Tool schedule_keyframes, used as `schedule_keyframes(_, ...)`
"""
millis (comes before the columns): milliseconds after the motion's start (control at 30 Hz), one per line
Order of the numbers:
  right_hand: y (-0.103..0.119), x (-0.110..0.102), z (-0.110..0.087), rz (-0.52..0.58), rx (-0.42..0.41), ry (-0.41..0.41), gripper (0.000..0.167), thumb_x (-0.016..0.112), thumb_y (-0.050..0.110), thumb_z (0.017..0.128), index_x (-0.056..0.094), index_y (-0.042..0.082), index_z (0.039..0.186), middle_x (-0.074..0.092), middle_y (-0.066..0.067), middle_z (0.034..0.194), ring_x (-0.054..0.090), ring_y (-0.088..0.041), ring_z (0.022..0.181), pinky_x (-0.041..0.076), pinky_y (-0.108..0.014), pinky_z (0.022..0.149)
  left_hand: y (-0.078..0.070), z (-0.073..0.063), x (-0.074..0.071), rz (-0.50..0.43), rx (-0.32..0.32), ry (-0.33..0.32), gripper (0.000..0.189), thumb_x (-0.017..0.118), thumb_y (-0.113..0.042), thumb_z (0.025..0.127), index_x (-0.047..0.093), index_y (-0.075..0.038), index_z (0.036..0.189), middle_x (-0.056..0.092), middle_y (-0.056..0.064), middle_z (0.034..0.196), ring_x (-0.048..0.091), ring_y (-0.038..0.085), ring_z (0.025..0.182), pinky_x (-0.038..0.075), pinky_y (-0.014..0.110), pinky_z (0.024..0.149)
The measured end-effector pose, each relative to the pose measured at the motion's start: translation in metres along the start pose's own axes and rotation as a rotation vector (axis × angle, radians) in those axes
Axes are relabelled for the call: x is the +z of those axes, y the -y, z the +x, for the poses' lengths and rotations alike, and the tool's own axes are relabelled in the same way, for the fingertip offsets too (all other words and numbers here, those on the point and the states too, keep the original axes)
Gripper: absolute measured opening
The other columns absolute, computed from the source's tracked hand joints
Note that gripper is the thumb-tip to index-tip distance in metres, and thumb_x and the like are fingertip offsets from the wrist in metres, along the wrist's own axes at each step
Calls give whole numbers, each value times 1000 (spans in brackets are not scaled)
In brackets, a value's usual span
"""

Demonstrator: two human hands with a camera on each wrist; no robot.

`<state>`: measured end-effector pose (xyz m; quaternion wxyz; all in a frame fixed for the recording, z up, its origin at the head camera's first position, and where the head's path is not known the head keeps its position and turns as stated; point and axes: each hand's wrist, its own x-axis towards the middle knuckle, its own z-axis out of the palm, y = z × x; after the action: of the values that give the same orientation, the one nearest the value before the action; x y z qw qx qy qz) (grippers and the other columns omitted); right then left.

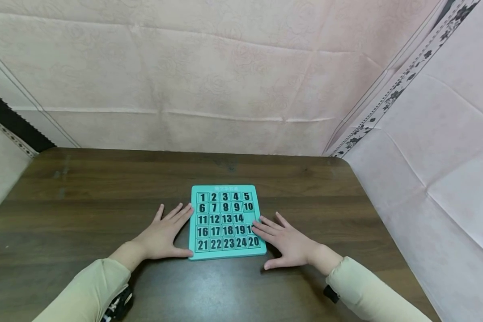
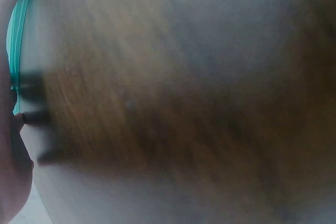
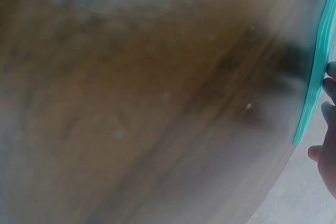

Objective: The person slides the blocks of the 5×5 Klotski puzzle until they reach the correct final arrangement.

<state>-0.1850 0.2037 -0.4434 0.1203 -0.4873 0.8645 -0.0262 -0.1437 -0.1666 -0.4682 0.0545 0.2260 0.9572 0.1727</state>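
Observation:
A turquoise number sliding puzzle [image 1: 220,256] lies flat on the table, its black-numbered tiles in five rows. The third row has a vacant slot at its right end, beside 14; the bottom row ends in 24 and 20. My left hand [image 1: 158,238] is at the puzzle's left side with fingers spread, fingertips at the edge and thumb by the lower left corner. From the right, my right hand [image 1: 293,247] reaches over the frame with straight fingers; a fingertip partly covers the last tile of the fourth row. Both wrist views catch only the puzzle's side [image 3: 316,77] and part of each hand.
The dark wooden table [image 1: 104,192] carries the puzzle near its middle. Pale patterned cloth [image 1: 225,80] hangs behind the far edge, with another white cloth [image 1: 438,147] along the right side. A black band [image 1: 12,118] shows at the far left.

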Motion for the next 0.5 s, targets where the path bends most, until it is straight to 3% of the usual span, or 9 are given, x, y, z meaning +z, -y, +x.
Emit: schedule_keyframes(500,-1,1,5,6,31,10,91,49,67,83,18,14,151,16,0,158,10,-21,147,3,-56,115,0,0,0,6,10,-22,109,55,-78,70,24,-11,149,23,8,156,22,34,142,4,67,108)
